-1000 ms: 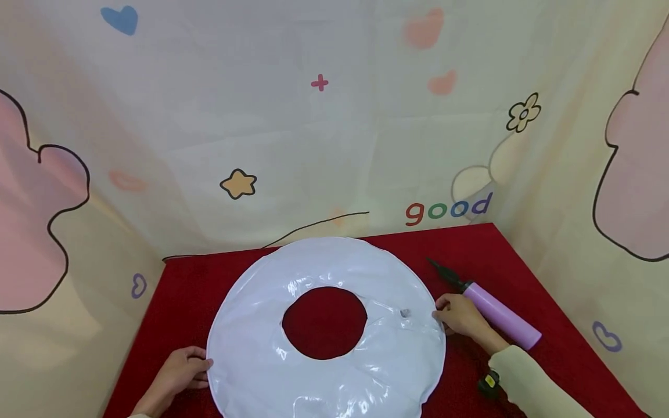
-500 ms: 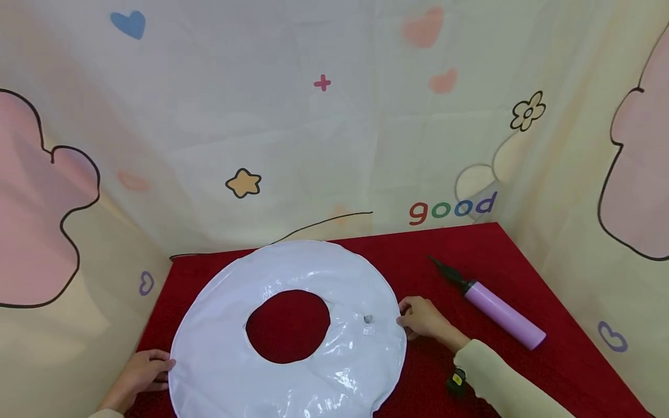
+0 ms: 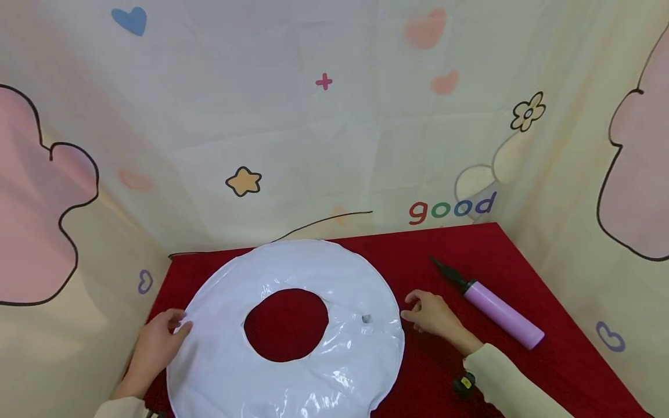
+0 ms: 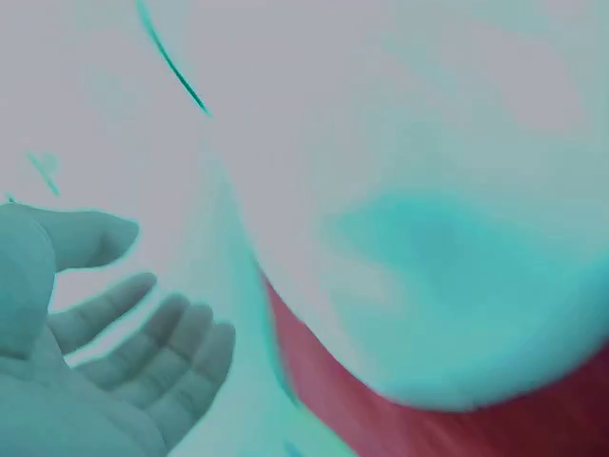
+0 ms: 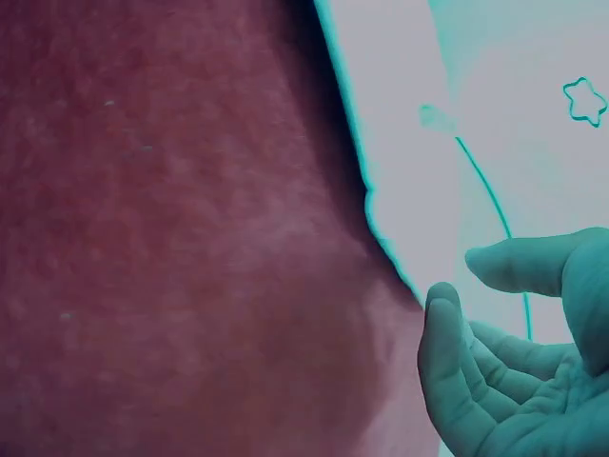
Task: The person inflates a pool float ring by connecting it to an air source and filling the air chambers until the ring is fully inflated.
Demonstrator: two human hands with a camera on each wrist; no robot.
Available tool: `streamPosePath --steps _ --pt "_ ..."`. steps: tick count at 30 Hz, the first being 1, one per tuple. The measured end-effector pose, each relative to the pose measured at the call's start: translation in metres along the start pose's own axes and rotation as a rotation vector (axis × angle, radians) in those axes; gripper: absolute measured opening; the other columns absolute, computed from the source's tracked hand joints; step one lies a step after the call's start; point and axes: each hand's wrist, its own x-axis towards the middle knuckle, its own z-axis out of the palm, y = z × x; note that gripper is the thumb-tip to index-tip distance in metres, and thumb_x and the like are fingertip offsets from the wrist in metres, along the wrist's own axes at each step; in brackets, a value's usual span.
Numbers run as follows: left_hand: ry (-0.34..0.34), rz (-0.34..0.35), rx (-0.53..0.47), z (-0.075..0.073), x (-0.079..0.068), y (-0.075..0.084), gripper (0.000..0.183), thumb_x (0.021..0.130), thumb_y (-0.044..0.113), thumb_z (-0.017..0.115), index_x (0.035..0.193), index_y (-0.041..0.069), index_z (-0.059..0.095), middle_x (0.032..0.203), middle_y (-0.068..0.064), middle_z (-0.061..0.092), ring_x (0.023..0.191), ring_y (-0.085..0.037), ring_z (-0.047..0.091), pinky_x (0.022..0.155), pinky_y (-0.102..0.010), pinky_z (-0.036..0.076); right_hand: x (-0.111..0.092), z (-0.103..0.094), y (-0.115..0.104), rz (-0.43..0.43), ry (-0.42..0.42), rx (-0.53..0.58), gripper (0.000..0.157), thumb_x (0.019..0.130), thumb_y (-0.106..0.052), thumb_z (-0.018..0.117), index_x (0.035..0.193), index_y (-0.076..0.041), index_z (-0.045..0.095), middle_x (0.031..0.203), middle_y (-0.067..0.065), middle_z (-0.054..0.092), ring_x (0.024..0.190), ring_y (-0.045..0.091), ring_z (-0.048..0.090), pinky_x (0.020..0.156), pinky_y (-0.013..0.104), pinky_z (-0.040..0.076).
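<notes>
The white ring [image 3: 225, 360] lies flat on the tabletop [image 3: 405, 261], between the two sets of fingers. It looks like thin, shiny plastic, only partly filled, so it should be light, floppy and rather slippery; its seamed outer edge, just in from the right fingers [image 5: 441, 347] and under the left fingers [image 4: 181, 357], seems the best hold, pinched on both sides at once. The left fingers are loosely spread, thumb well apart, over that edge; the right ones are relaxed, thumb and forefinger parted, just beside it. Neither grips anything; whether a left fingertip brushes the plastic I cannot tell. A pink pump [image 3: 502, 313] lies beyond the right fingers, outward, untouched.
</notes>
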Motion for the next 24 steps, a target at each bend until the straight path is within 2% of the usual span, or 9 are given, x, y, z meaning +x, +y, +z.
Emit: streamPosePath --steps 3,7,9,12,15,19,24 --pt "0.010 0.149 -0.088 0.008 0.007 0.050 0.026 0.086 0.018 0.064 0.109 0.006 0.060 0.105 -0.013 0.066 0.095 -0.027 0.063 0.079 -0.042 0.053 -0.003 -0.007 -0.006 -0.034 0.042 0.003 0.029 0.082 -0.021 0.070 0.106 -0.008 0.060 0.069 0.004 0.062 0.054 0.015 0.057 0.051 0.028 0.048" --pt "-0.044 0.286 -0.240 0.025 0.015 0.110 0.022 0.085 0.017 0.066 0.106 0.013 0.064 0.101 0.000 0.068 0.091 -0.015 0.064 0.078 -0.030 0.054 -0.007 -0.005 -0.017 -0.091 0.051 0.042 0.023 0.082 -0.020 0.069 0.101 -0.010 0.063 0.071 0.002 0.062 0.057 0.015 0.057 0.052 0.026 0.049" --pt "-0.114 0.324 -0.318 0.035 0.017 0.136 0.021 0.085 0.017 0.067 0.106 0.016 0.065 0.099 0.004 0.068 0.089 -0.012 0.063 0.077 -0.026 0.053 -0.009 -0.001 -0.023 -0.107 0.049 0.071 0.020 0.081 -0.019 0.070 0.099 -0.011 0.064 0.073 0.002 0.063 0.058 0.015 0.057 0.053 0.025 0.050" --pt "-0.239 0.335 -0.406 0.053 0.016 0.168 0.019 0.086 0.021 0.067 0.105 0.021 0.066 0.098 0.008 0.068 0.087 -0.009 0.062 0.076 -0.022 0.051 -0.010 0.007 -0.029 -0.128 0.050 0.094 0.017 0.081 -0.017 0.070 0.096 -0.012 0.065 0.074 0.001 0.063 0.060 0.013 0.056 0.054 0.024 0.050" --pt "-0.338 0.342 -0.443 0.073 0.016 0.191 0.017 0.087 0.023 0.065 0.104 0.025 0.066 0.096 0.010 0.067 0.085 -0.008 0.062 0.075 -0.020 0.051 -0.009 0.015 -0.032 -0.136 0.053 0.110 0.015 0.081 -0.016 0.070 0.095 -0.012 0.066 0.076 0.001 0.064 0.062 0.013 0.055 0.055 0.024 0.050" --pt "-0.417 0.351 -0.458 0.103 0.018 0.209 0.014 0.087 0.023 0.065 0.101 0.026 0.066 0.092 0.009 0.067 0.082 -0.008 0.062 0.072 -0.019 0.052 -0.006 0.023 -0.033 -0.126 0.050 0.135 0.013 0.081 -0.015 0.070 0.094 -0.012 0.067 0.078 0.000 0.064 0.064 0.012 0.056 0.057 0.024 0.051" --pt "-0.535 0.250 -0.514 0.137 0.022 0.223 0.020 0.084 0.022 0.067 0.104 0.020 0.067 0.088 0.006 0.066 0.082 -0.012 0.059 0.072 -0.024 0.051 -0.003 0.029 -0.030 -0.110 0.050 0.165 0.012 0.080 -0.013 0.071 0.092 -0.013 0.069 0.078 0.000 0.065 0.066 0.012 0.057 0.059 0.026 0.051"
